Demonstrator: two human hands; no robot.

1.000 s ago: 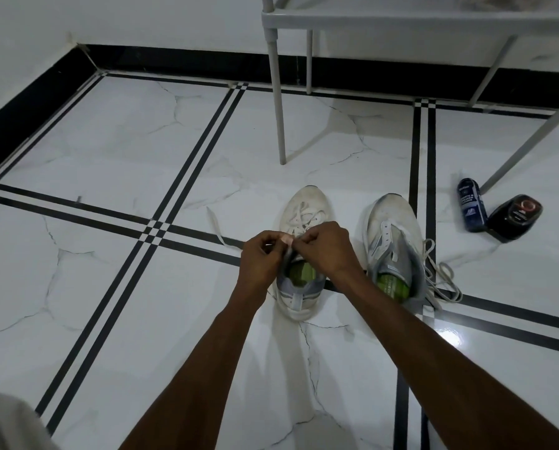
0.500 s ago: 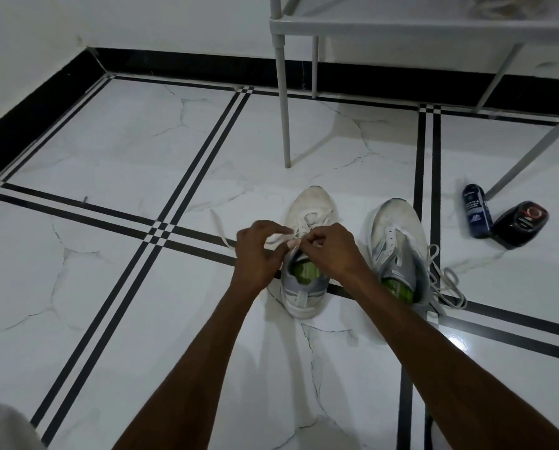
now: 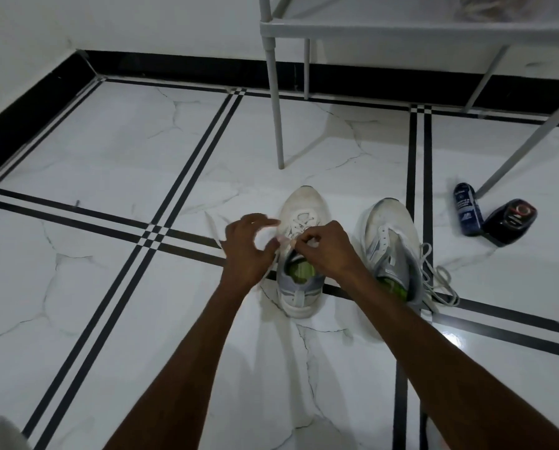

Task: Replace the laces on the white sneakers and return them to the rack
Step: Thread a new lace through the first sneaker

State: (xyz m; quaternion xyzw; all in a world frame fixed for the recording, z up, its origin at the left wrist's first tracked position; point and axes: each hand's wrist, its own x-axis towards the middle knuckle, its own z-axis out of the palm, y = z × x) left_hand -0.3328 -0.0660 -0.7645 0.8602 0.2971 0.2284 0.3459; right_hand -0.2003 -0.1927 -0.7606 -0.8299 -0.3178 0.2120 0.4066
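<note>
**Both hands at the lace of the nearer white sneaker**

The landmark here is the left sneaker, standing on the marble floor with its toe toward the rack. Both hands meet just above its tongue. The right hand has a narrow grip: thumb and forefinger pinch the white lace where it leaves the top eyelets, the other fingers curled under. The left hand sits just to the left of the shoe's collar, its thumb and fingers bent in a loose C with a clear gap between them; a strand of lace runs by its fingertips, but whether that grip actually closes on it I cannot tell, since the spot is blurred. The lower eyelets are already crossed with lace.

Just right of this shoe stands the second sneaker, its loose lace heaped against its far side. Farther right lie 2 dark bottles, a blue one and a black one, touching each other near a rack leg.
</note>
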